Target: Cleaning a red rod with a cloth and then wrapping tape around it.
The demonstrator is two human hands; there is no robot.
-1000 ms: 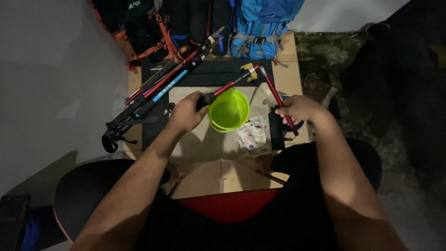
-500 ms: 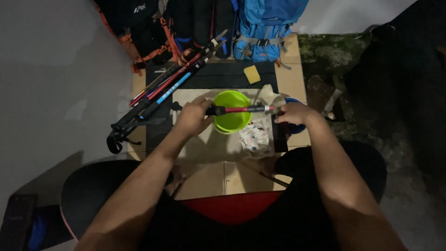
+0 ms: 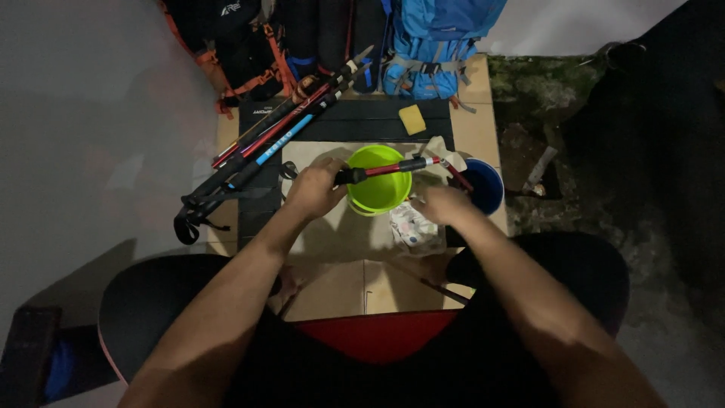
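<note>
Left hand point(image 3: 316, 189) gripping folded red pole point(image 3: 387, 169) over green bucket point(image 3: 377, 189); right hand point(image 3: 442, 205) blurred, grip unclear, near patterned cloth point(image 3: 411, 225); loose pole section could swing, tip bucket

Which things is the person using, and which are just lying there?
In use:
red folding pole, gripped by left hand
right hand, blurred, near patterned cloth
green bucket

Lying about:
bundle of poles
yellow sponge
blue backpack
blue bowl
</note>
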